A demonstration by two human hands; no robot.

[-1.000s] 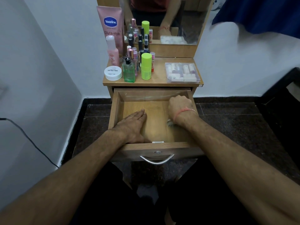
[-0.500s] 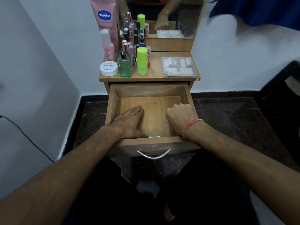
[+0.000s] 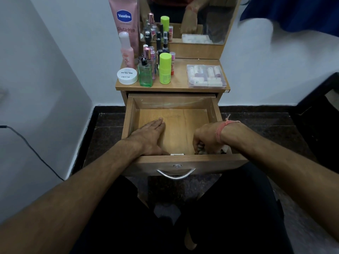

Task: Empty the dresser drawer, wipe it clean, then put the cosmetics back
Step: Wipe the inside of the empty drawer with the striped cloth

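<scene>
Moving back to the drawer's (image 3: 212, 109) front right corner, the right hand (image 3: 205, 138) grips a cloth (image 3: 200, 148). The left hand (image 3: 148, 133) stays flat, fingers open, on the bottom.

A home dressing corner, likely a bedroom. A small wooden dresser (image 3: 172, 88) stands against plain white walls, with a mirror (image 3: 211, 21) rising beyond the left hand (image 3: 148, 136) and right hand (image 3: 207, 138). On its counter (image 3: 180, 77), past the left hand's fingertips, cluster personal cosmetics: a pink Vaseline tube (image 3: 124, 24), a green perfume bottle (image 3: 145, 74), a nail-polish remover tub (image 3: 127, 76). Beyond the right hand sits a clear box of lip products (image 3: 206, 76). Dark stone floor (image 3: 108, 136) lies left of the left hand.
</scene>
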